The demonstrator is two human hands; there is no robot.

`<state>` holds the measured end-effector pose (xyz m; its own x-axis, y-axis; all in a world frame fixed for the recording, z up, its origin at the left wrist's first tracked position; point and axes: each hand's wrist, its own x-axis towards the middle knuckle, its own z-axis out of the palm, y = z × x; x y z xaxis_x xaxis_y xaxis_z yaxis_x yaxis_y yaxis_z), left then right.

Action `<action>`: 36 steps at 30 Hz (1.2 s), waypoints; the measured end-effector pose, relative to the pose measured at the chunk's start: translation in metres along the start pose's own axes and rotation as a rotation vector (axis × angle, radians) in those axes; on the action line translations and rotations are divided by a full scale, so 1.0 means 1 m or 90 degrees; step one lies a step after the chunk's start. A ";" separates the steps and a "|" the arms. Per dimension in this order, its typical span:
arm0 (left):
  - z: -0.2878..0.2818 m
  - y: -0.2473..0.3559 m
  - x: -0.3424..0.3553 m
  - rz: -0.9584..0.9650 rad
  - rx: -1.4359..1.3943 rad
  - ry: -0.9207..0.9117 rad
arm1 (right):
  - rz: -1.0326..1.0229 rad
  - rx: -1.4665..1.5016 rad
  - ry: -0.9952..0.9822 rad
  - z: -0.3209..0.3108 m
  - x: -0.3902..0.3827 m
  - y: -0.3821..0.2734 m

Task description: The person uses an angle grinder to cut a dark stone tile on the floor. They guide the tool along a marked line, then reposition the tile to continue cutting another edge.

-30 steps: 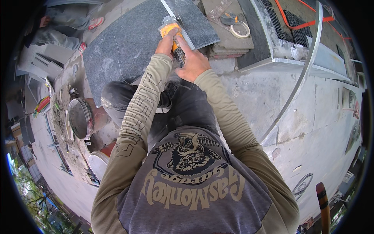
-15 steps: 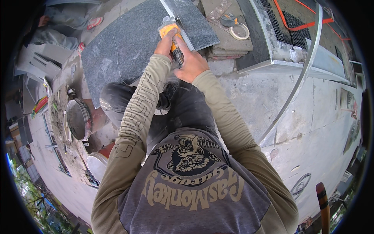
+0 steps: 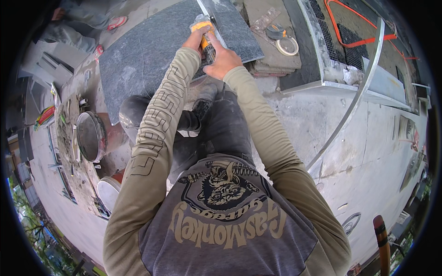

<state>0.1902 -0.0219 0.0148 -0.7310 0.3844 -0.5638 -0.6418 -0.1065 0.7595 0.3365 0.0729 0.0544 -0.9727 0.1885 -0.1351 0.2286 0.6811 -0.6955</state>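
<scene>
A yellow-and-black handheld power tool, apparently a small cutter or grinder (image 3: pixel 206 44), is held in both my hands over a dark grey speckled stone slab (image 3: pixel 161 50). My left hand (image 3: pixel 196 39) wraps round its yellow front part. Nearer me, my right hand (image 3: pixel 224 60) is closed round the black body, thumb toward the left. Along the tool's right side, a straight metal bar (image 3: pixel 220 37) lies across the slab. A clear guard covers the tool's far end, and the blade or disc cannot be made out. My bent legs and boot (image 3: pixel 202 106) are close to the slab's near edge.
Right of the slab, a tape measure (image 3: pixel 276 31) and a tape roll (image 3: pixel 287 46) rest on stacked boards. A long metal strip (image 3: pixel 352 108) stands at right. Buckets (image 3: pixel 90 137) are at left. Another person's red shoe (image 3: pixel 117 22) shows beyond the slab's far left.
Both my hands and the tool have moved a little farther away over the slab, along the metal bar. The whole view has shifted slightly.
</scene>
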 end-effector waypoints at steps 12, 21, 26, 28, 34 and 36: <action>0.011 -0.035 -0.055 -0.001 -0.009 -0.024 | 0.009 0.028 0.001 -0.006 -0.066 0.003; 0.020 -0.044 -0.073 0.008 -0.046 -0.028 | 0.012 0.029 0.019 -0.005 -0.083 0.006; 0.012 -0.051 -0.067 0.006 -0.011 -0.029 | 0.016 0.054 0.003 -0.002 -0.089 0.008; 0.014 -0.052 -0.070 -0.004 -0.008 -0.027 | 0.022 0.073 0.000 0.001 -0.091 0.012; 0.017 -0.048 -0.075 -0.005 -0.010 -0.026 | 0.051 0.060 -0.040 -0.006 -0.086 0.005; 0.022 -0.039 -0.077 0.004 -0.006 -0.017 | 0.025 0.052 -0.016 -0.005 -0.079 0.005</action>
<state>0.2768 -0.0272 0.0358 -0.7282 0.4079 -0.5507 -0.6400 -0.1174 0.7594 0.4143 0.0648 0.0647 -0.9642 0.1947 -0.1801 0.2629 0.6130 -0.7450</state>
